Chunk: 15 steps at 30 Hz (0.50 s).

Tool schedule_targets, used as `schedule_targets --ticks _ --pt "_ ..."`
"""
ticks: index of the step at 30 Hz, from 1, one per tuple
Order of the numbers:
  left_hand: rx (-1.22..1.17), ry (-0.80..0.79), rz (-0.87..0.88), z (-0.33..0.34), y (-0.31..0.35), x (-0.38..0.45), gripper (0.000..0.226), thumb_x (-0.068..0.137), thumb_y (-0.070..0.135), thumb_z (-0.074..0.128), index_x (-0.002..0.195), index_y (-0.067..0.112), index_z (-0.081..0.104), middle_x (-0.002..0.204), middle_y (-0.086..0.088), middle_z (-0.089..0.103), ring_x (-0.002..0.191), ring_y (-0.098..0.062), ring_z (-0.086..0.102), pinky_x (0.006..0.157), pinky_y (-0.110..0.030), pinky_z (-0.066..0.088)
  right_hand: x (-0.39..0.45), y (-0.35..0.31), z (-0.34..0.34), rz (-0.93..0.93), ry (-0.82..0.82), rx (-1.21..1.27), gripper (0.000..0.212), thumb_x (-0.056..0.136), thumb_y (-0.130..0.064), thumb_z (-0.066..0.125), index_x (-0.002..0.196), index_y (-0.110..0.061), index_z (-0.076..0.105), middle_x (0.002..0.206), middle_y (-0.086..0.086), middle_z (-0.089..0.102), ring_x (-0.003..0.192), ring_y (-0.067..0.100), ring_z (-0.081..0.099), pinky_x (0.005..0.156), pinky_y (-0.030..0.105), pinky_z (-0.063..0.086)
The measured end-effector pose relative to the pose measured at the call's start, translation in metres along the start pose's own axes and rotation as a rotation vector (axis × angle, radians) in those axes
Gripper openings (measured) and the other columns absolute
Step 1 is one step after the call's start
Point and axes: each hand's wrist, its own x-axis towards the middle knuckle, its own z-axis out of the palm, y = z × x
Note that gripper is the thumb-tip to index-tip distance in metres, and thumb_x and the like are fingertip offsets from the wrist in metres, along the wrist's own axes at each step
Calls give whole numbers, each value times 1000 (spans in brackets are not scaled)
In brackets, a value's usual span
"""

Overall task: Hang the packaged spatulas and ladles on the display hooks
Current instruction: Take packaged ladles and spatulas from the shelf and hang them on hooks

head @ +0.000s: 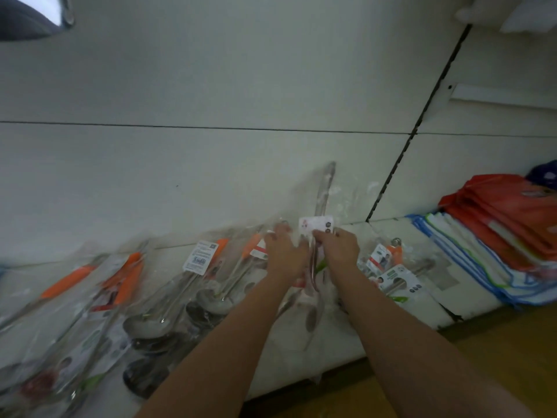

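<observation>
Several clear-bagged ladles and spatulas lie in a row on a low white shelf (401, 309); some have orange handles (129, 279), and steel ladle bowls (144, 325) show through the plastic. A packaged steel utensil (324, 191) with a white label card (316, 223) leans up against the white back panel. My left hand (284, 256) lies on its plastic bag with fingers spread. My right hand (339, 248) pinches the bag just under the label card. No display hook is visible in this blurred frame.
A stack of folded orange and blue-edged bags (506, 242) fills the shelf's right end. A slotted black upright (422, 116) runs up the back panel. More packaged utensils (391, 276) lie right of my hands. Yellow-brown floor (482, 357) lies below the shelf.
</observation>
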Motion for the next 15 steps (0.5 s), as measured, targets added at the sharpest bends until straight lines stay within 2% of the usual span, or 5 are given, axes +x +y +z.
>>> schedule_targets --ticks 3,6,8,11,15 --pt "-153 236 246 -9 28 -6 77 75 53 50 142 20 31 143 -16 17 130 -34 31 106 -41 35 -12 -18 -11 -78 -63 61 20 77 -21 69 60 -14 60 66 8 62 66 20 57 65 34 48" --pt "-188 229 382 -30 54 -5 78 82 51 58 147 30 21 151 -15 6 136 -32 29 106 -39 36 -26 -34 -15 -186 -203 139 13 72 -18 68 65 -8 63 65 10 58 65 18 53 64 31 38" --pt "-190 229 430 -54 67 -5 76 87 42 59 148 31 15 152 -11 15 136 -28 33 105 -31 33 -38 -49 -15 -239 -325 180 14 73 -17 70 69 -4 65 68 9 59 68 18 54 67 30 39" --pt "-236 220 427 -96 70 -4 75 89 41 58 149 30 13 143 -7 42 120 -28 54 99 -40 47 -58 -72 -10 -284 -498 136 5 80 -16 71 76 -14 70 77 5 69 73 16 63 73 29 48" --pt "-315 242 296 -147 65 -19 39 92 25 57 128 19 45 98 -8 63 79 -20 63 70 -26 54 -83 -91 0 -331 -650 -37 18 82 -23 71 96 -12 70 89 8 70 77 18 64 66 27 47"
